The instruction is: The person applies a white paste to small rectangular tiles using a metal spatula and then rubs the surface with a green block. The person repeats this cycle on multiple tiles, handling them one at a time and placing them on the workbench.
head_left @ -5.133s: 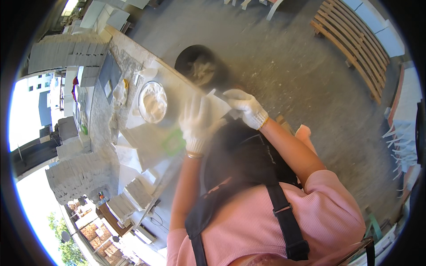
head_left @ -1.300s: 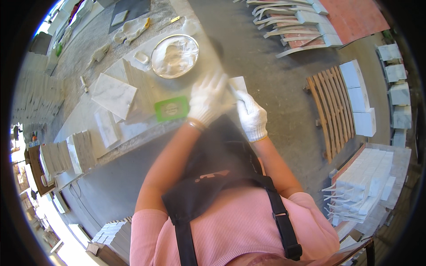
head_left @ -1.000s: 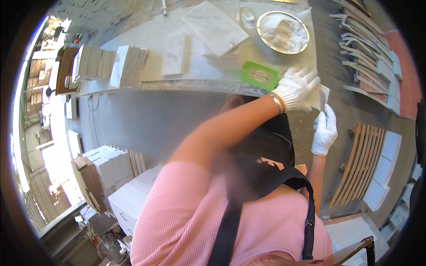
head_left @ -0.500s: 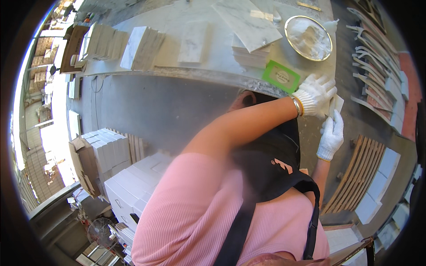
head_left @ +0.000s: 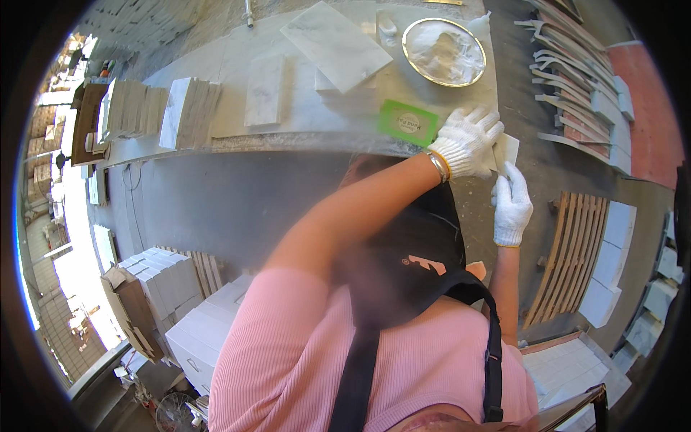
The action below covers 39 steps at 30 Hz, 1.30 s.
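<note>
Currently, your gloved right hand (head_left: 512, 205) grasps the lower edge of a small white tile (head_left: 508, 148), held just off the corner of the worktop (head_left: 299, 102). Your left hand (head_left: 468, 140) sits beside the tile, fingers outspread; whether its grip bears on it, cannot tell. Labels: green box (head_left: 408, 122) near your left wrist, lettering around a pale round emblem; black apron (head_left: 439, 223), orange printed mark.

Green pad (head_left: 408, 122): pale round emblem, dark printed lettering inside
Black apron (head_left: 421, 234): peach logo (head_left: 427, 266), partly lost at the fold, tiny circled mark beside it
</note>
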{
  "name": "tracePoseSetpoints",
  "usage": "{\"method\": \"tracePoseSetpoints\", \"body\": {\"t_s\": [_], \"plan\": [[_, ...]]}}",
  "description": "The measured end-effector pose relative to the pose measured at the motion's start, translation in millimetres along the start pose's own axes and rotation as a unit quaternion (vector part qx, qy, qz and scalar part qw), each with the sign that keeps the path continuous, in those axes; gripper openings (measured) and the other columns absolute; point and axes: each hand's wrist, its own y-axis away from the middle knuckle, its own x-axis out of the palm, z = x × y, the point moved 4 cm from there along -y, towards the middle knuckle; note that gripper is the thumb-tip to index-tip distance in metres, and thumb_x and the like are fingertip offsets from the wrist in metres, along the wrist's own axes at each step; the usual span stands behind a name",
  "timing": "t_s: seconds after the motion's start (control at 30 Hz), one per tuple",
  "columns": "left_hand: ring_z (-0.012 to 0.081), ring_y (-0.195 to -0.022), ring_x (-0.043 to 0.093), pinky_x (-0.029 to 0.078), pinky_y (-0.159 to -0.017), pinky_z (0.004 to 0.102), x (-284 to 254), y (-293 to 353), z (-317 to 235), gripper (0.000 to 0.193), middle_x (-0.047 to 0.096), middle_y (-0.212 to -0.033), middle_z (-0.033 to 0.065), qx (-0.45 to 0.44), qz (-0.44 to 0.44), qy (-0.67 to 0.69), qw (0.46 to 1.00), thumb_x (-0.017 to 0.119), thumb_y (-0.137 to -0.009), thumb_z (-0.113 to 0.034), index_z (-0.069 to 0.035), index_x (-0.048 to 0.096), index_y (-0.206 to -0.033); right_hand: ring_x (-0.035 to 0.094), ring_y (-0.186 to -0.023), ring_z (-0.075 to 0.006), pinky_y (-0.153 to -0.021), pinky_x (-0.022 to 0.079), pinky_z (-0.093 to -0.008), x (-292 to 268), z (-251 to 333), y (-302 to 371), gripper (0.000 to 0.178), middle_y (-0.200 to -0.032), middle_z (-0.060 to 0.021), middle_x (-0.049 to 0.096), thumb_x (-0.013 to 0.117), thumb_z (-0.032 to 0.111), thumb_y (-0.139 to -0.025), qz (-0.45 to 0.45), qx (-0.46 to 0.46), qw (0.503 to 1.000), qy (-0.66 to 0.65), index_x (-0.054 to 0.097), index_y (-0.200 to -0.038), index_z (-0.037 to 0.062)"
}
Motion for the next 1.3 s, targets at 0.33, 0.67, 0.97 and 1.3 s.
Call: {"method": "tracePoseSetpoints", "body": {"t_s": [0.33,0.67,0.97,1.3], "plan": [[0.0361,-0.141,0.053,0.043,-0.112,0.0533,1,-2,0,0.067,0.059,-0.147,0.0174,-0.027,0.058,0.017,0.998,0.077,-0.078,-0.045,-0.006,0.064,-0.132,0.059,-0.068,-0.0059,-0.059,0.048,-0.0228,3,-1,19,0.036,-0.086,-0.0002,0.067,0.065,0.007,-0.103,0.052,0.062,0.995,-0.061,0.068,-0.138,0.0053],[0.0364,-0.124,0.061,0.049,-0.097,0.0516,-17,-13,-11,0.07,0.067,-0.131,0.0127,-0.04,0.127,-0.029,0.991,0.089,-0.066,-0.042,-0.011,0.066,-0.124,0.067,-0.074,-0.0122,-0.063,0.052,-0.0254,-99,2,29,0.036,-0.093,-0.0071,0.073,0.064,0.01,-0.102,-0.083,0.161,0.956,-0.229,0.064,-0.137,0.0008],[0.0401,-0.125,0.063,0.05,-0.108,0.0479,-50,32,-19,0.085,0.067,-0.135,0.0196,-0.129,0.066,0.214,0.966,0.093,-0.066,-0.045,-0.007,0.066,-0.137,0.069,-0.079,-0.0132,-0.067,0.054,-0.0267,-69,30,0,0.042,-0.099,-0.0082,0.075,0.064,0.01,-0.103,-0.03,0.143,0.955,-0.259,0.059,-0.144,0.0015],[0.0185,-0.123,0.062,0.049,-0.107,0.0361,-44,56,-23,0.079,0.067,-0.136,0.0083,-0.217,0.192,0.661,0.692,0.092,-0.079,-0.033,0.0,0.062,-0.144,0.076,-0.094,-0.0181,-0.081,0.06,-0.0301,-61,103,7,0.03,-0.109,-0.0105,0.078,0.072,-0.001,-0.097,-0.094,-0.156,0.983,0.0,0.071,-0.127,0.0042]]}}
